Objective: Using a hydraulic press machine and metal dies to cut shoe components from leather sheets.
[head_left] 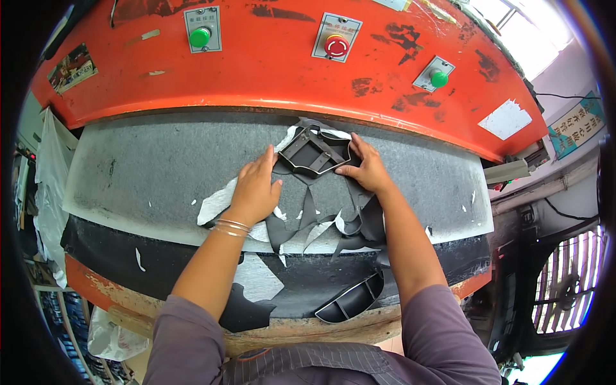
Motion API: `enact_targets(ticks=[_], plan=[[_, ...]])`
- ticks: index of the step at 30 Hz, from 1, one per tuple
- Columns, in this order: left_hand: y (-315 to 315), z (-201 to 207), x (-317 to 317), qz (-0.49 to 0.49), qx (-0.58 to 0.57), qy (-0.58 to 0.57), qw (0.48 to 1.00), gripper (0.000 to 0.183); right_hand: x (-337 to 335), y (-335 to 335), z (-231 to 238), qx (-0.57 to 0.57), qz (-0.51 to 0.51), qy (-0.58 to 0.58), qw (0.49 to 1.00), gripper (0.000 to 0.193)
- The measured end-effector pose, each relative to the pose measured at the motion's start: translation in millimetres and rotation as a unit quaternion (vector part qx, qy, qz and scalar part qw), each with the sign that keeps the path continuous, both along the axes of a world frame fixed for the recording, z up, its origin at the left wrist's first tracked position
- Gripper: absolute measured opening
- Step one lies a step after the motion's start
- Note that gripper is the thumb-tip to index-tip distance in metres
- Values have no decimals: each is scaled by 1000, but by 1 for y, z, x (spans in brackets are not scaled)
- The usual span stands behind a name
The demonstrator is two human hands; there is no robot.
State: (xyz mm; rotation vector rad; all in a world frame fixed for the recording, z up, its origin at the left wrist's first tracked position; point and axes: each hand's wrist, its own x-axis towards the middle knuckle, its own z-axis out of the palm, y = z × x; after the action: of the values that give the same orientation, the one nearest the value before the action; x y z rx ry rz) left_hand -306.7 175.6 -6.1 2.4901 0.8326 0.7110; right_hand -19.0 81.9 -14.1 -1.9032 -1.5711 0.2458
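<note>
Currently your right hand (367, 168) grips the black die (314, 151) by its right edge, your left hand (253, 186) open beside its left, near the grey board's (147, 160) far edge; bare board spreads both sides.

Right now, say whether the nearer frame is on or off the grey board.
Off: the nearer frame lies by the front edge, black sheet separating it from the grey board.
</note>
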Motion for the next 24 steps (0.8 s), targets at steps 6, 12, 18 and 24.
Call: enact_targets(ticks=[6, 12, 18, 24], plan=[[4, 5, 10, 12, -53, -21, 998, 73, 11, 10, 8, 8, 5, 21, 1000, 90], [12, 6, 13, 29, -22, -11, 999, 74, 8, 25, 18, 11, 0, 4, 1000, 88], [-5, 15, 11, 14, -39, 3, 999, 75, 7, -2, 29, -32, -10, -38, 999, 88], [22, 60, -63, 165, -35, -233, 958, 28, -14, -77, 95, 117, -99, 122, 981, 56]])
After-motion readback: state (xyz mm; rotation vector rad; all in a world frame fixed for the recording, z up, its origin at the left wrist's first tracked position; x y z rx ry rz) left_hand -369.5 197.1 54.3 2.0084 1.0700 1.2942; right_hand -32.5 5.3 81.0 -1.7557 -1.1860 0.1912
